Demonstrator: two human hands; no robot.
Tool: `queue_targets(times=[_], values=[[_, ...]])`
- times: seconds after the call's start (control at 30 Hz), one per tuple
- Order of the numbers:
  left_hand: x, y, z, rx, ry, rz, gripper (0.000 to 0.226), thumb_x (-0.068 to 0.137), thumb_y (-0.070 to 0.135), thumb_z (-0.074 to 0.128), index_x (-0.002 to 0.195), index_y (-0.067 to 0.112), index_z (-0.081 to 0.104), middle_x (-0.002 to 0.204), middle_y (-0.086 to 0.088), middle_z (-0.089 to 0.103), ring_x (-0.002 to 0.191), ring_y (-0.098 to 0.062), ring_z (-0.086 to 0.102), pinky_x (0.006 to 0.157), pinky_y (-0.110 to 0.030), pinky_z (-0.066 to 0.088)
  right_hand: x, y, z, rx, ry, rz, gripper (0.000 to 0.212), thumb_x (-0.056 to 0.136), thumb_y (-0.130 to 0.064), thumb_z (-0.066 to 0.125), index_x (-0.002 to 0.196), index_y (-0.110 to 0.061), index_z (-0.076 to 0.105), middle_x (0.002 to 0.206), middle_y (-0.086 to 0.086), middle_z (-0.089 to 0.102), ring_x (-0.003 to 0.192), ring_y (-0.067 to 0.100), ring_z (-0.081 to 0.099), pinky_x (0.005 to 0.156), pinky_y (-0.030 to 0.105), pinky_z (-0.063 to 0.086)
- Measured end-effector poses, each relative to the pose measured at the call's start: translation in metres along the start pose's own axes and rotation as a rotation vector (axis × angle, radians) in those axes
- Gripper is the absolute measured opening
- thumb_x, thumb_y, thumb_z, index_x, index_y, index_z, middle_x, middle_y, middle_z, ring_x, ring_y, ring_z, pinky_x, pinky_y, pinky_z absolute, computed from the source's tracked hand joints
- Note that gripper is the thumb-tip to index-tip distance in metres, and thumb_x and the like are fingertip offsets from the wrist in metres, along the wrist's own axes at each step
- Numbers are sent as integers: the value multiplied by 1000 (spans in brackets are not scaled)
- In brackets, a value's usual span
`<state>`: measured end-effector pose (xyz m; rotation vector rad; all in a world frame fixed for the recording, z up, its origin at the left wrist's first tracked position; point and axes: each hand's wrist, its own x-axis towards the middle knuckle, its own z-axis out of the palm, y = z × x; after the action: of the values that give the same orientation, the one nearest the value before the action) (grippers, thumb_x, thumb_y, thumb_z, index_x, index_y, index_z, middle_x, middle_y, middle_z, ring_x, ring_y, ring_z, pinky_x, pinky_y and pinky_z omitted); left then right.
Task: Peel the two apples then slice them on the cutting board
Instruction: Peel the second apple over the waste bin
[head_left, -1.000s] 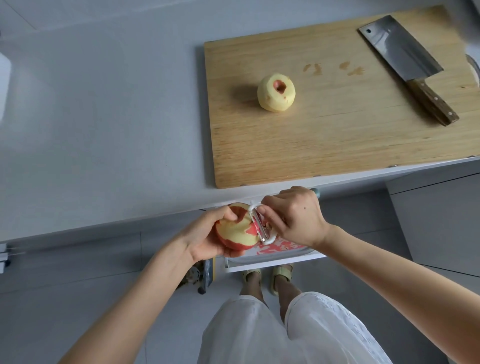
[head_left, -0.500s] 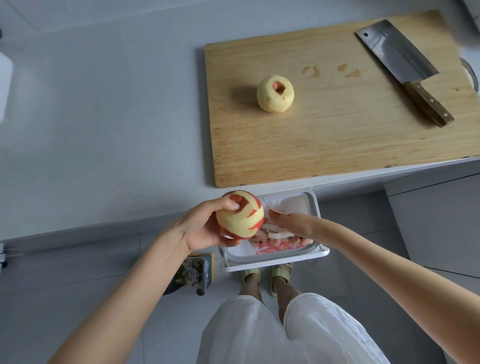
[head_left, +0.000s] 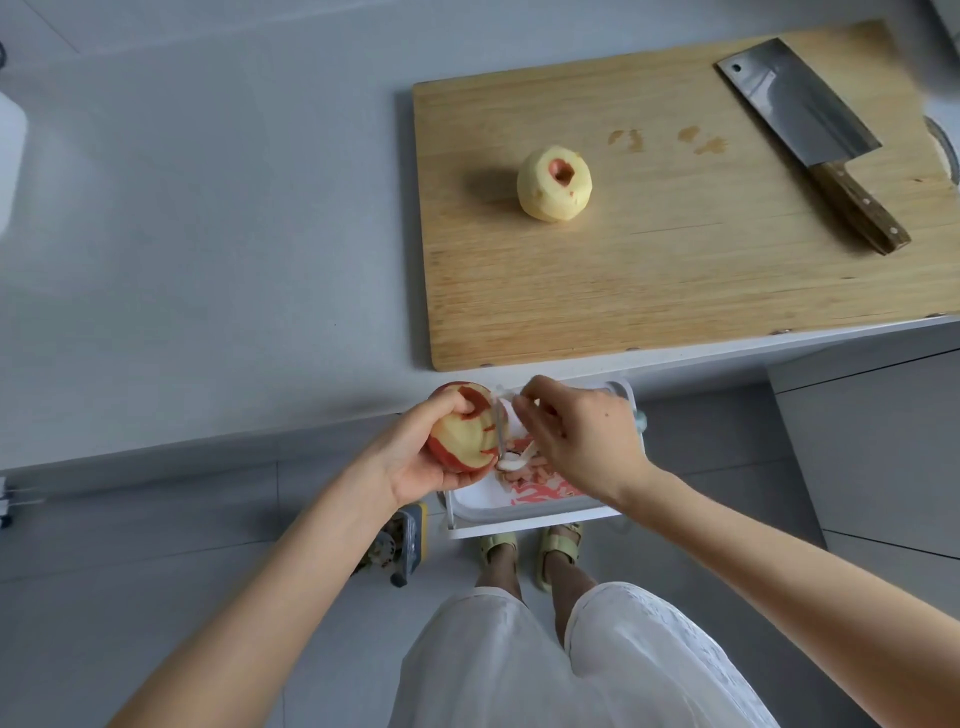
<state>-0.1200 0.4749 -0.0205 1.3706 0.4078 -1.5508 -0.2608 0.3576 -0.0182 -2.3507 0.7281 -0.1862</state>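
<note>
A fully peeled apple (head_left: 554, 191) sits on the wooden cutting board (head_left: 675, 270), left of its middle. Below the counter edge, my left hand (head_left: 410, 457) grips a partly peeled apple (head_left: 464, 432) that still has red strips of skin. My right hand (head_left: 576, 436) holds a white peeler (head_left: 503, 426) with its blade against the right side of that apple. A strip of peel hangs from the peeler's lower end. Both hands are over a white bin (head_left: 530, 512) that holds red peelings.
A cleaver (head_left: 802, 130) with a wooden handle lies on the board's far right corner. The grey counter (head_left: 208, 234) stretches left of the board. A white object (head_left: 10, 161) sits at the left edge. Below are my feet in sandals (head_left: 524, 551) and a small item (head_left: 405, 540) on the floor.
My right hand came back up from the bin and set the peeler against the apple again. My left hand turned the apple and lowered it slightly.
</note>
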Motion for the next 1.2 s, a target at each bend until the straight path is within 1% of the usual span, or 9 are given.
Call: queue_targets(times=[0.13, 0.27, 0.4, 0.67, 0.8, 0.93, 1.0, 1.07, 1.2], values=[[0, -1, 2, 80, 13, -19, 22, 90, 26, 57, 106, 12, 58, 85, -15, 71, 80, -30, 68, 53, -32, 54, 4, -4, 0, -178, 167, -350, 32, 91, -22, 50, 62, -9, 53, 47, 0, 44, 41, 24, 37, 41, 28, 29], [-2, 0, -1, 76, -5, -29, 25, 82, 16, 61, 106, 10, 58, 84, -17, 70, 75, -29, 67, 52, -32, 54, 9, 10, 0, -152, 177, -397, 32, 90, -22, 51, 61, -11, 53, 45, -2, 42, 40, 21, 35, 42, 24, 23], [-7, 3, -5, 48, -68, -88, 45, 63, 19, 69, 106, 9, 59, 82, -23, 70, 68, -35, 68, 50, -32, 53, 11, 25, -3, -60, 153, -405, 31, 92, -26, 50, 69, -9, 63, 47, -1, 49, 40, 20, 42, 40, 28, 35], [-14, 3, -6, 85, -259, -185, 50, 60, 19, 73, 106, 4, 58, 86, -29, 66, 62, -33, 64, 47, -27, 51, 15, 38, 1, -22, 145, -479, 33, 95, -28, 46, 76, -10, 66, 53, -3, 55, 45, 19, 47, 48, 24, 34], [-22, 14, -3, 53, -494, -225, 68, 42, 21, 89, 104, 3, 66, 93, -29, 64, 69, -35, 64, 51, -30, 53, 11, 61, 5, -141, 71, -386, 33, 92, -25, 51, 66, -8, 63, 46, 1, 52, 41, 24, 48, 41, 28, 39], [-19, 18, -1, 191, -330, -142, 67, 48, 18, 80, 110, 8, 59, 94, -25, 68, 71, -34, 66, 52, -28, 53, 4, 54, 7, -110, -65, -64, 39, 95, -44, 41, 74, -19, 62, 51, -2, 58, 49, 20, 55, 50, 25, 34], [-15, 15, -2, 239, -206, -118, 59, 55, 16, 73, 112, 11, 57, 91, -21, 70, 71, -32, 67, 51, -26, 51, 3, 48, -1, 232, -254, 244, 43, 86, -69, 35, 83, -32, 57, 70, -3, 64, 67, 17, 59, 65, 33, 45], [-12, 13, -2, 219, -153, -119, 58, 56, 16, 75, 111, 11, 58, 91, -20, 70, 71, -30, 67, 50, -25, 49, 2, 37, -7, 733, -447, 450, 55, 69, -80, 49, 99, -34, 55, 100, 7, 65, 93, 27, 63, 88, 43, 51], [-8, 9, 1, 157, -153, -163, 50, 60, 19, 75, 108, 11, 61, 91, -20, 67, 67, -27, 64, 48, -25, 45, -1, 27, 3, 983, -505, 400, 67, 61, -47, 80, 113, -15, 53, 108, 10, 65, 100, 27, 65, 91, 45, 51]])
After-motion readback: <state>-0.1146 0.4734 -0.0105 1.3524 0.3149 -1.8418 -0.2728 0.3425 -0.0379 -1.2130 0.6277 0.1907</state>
